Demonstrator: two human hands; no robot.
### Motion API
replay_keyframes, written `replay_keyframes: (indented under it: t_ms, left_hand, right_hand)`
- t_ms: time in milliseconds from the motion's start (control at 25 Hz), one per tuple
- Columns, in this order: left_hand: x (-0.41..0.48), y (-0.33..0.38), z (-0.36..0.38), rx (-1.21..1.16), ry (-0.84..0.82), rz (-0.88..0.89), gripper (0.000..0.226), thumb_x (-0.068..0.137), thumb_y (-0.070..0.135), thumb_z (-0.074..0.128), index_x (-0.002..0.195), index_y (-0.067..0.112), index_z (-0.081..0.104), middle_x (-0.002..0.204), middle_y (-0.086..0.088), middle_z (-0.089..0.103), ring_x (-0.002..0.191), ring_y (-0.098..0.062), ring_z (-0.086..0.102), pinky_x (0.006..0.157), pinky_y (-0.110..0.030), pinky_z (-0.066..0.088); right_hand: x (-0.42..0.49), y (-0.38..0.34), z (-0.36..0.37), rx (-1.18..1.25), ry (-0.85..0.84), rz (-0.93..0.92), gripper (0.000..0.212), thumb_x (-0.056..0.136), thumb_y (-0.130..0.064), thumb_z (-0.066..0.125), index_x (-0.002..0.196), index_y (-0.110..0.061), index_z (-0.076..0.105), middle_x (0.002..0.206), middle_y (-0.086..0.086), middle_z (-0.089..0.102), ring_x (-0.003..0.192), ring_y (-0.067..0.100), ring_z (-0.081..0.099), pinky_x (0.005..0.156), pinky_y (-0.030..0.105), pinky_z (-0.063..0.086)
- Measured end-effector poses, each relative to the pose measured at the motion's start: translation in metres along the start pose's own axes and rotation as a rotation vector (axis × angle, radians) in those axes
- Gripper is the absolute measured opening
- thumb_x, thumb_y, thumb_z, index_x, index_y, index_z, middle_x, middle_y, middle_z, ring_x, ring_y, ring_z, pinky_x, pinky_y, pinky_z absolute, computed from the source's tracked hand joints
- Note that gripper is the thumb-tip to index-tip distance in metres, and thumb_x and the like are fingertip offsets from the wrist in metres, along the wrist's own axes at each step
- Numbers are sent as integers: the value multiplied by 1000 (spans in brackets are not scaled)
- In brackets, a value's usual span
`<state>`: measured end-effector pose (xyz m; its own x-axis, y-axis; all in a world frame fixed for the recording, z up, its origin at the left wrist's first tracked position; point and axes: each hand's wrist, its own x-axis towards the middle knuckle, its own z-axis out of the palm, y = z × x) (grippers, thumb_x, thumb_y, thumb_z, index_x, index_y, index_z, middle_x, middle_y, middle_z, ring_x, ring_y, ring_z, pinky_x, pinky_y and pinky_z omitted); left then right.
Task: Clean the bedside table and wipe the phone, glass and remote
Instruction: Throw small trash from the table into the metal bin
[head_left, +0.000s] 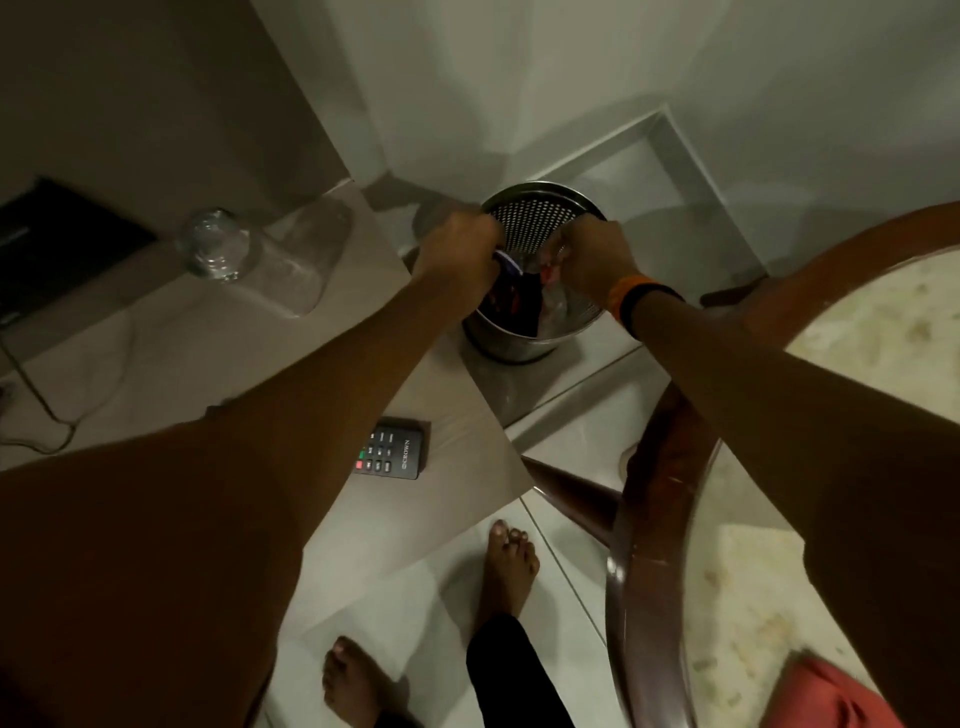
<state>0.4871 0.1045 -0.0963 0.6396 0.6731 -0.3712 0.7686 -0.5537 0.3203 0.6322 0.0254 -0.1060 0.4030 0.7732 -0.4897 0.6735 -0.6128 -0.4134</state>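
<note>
On the beige bedside table (171, 364) a clear glass (215, 244) stands upside down near the back. A black remote (397, 449) lies at the front edge, half hidden by my left forearm. A dark flat device (57, 244) with a cable sits at the far left, cut off by the frame. Both hands are over a perforated metal waste bin (540, 218) on the floor. My left hand (457, 249) is closed on a dark wrapper (506, 275) with a pale rim. My right hand (597, 265) pinches crumpled clear plastic (550, 275) with red bits.
A round table with a wooden rim (649, 519) and a marbled top fills the right side, a red cloth (826, 696) lying on it. One of its wooden legs (571, 499) angles toward the bedside table. My bare feet stand on the pale tiles below.
</note>
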Motion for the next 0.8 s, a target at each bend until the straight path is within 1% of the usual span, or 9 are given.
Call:
replay_keyframes:
  t_ms: [120, 160, 240, 360, 480, 560, 640, 720, 800]
  left_hand:
    - [2, -6, 8, -11, 23, 4, 33, 97, 6, 54, 129, 8, 62, 126, -18, 65, 117, -37, 61, 93, -44, 52]
    - [1, -10, 9, -19, 30, 11, 34, 97, 5, 53, 130, 7, 61, 128, -19, 63, 119, -38, 59, 95, -45, 51]
    - [-6, -17, 9, -27, 56, 21, 35, 96, 5, 52, 131, 6, 61, 133, -20, 58, 124, -38, 54, 99, -48, 51]
    - [-24, -30, 3, -31, 139, 69, 42, 92, 3, 56, 133, 8, 61, 139, -19, 51, 132, -38, 44, 102, -46, 47]
    - [-54, -46, -5, -35, 179, 94, 45, 91, 4, 56, 135, 10, 60, 141, -18, 50, 131, -37, 44, 104, -41, 44]
    - [-86, -58, -11, -96, 232, 71, 46, 88, 2, 59, 134, 8, 62, 141, -18, 52, 130, -37, 46, 105, -41, 45]
    - [-128, -77, -13, -178, 330, 20, 49, 84, -2, 65, 132, 6, 62, 138, -19, 55, 128, -38, 50, 103, -43, 49]
    - [-171, -104, -10, -270, 395, -105, 53, 84, 3, 71, 135, 7, 59, 139, -17, 54, 128, -36, 50, 103, -46, 51]
    - [-205, -134, -4, -370, 338, -208, 59, 85, 15, 76, 140, 11, 54, 146, -12, 48, 134, -29, 45, 106, -46, 49]
  right_hand:
    - [4, 1, 13, -50, 49, 12, 29, 97, -12, 65, 125, -16, 69, 148, 20, 47, 139, 39, 44, 118, 43, 39]
    - [4, 1, 15, -38, 59, 21, 32, 97, -14, 66, 128, -17, 67, 151, 21, 39, 143, 42, 37, 121, 44, 36]
    - [4, -1, 16, -26, 55, 7, 34, 97, -15, 66, 131, -18, 65, 152, 21, 35, 145, 42, 32, 121, 46, 34]
    - [0, -9, 15, -35, 45, -29, 33, 98, -16, 64, 130, -20, 65, 150, 20, 38, 143, 38, 35, 118, 45, 34]
    - [-19, -26, 22, 70, 85, -54, 28, 97, -13, 64, 124, -18, 69, 146, 18, 42, 136, 35, 45, 116, 39, 39]
    - [-42, -42, 33, 153, 108, -129, 27, 95, -10, 65, 120, -17, 69, 142, 15, 46, 129, 32, 52, 113, 38, 45]
    - [-67, -62, 48, 191, 112, -222, 31, 92, -14, 67, 123, -18, 67, 138, 11, 50, 122, 26, 55, 106, 36, 48]
    - [-88, -80, 65, 276, 69, -255, 39, 90, -17, 69, 129, -20, 64, 133, 7, 52, 113, 20, 58, 97, 30, 51]
    - [-99, -97, 80, 378, 25, -271, 47, 88, -14, 73, 134, -18, 61, 131, 7, 56, 113, 18, 60, 92, 20, 51]
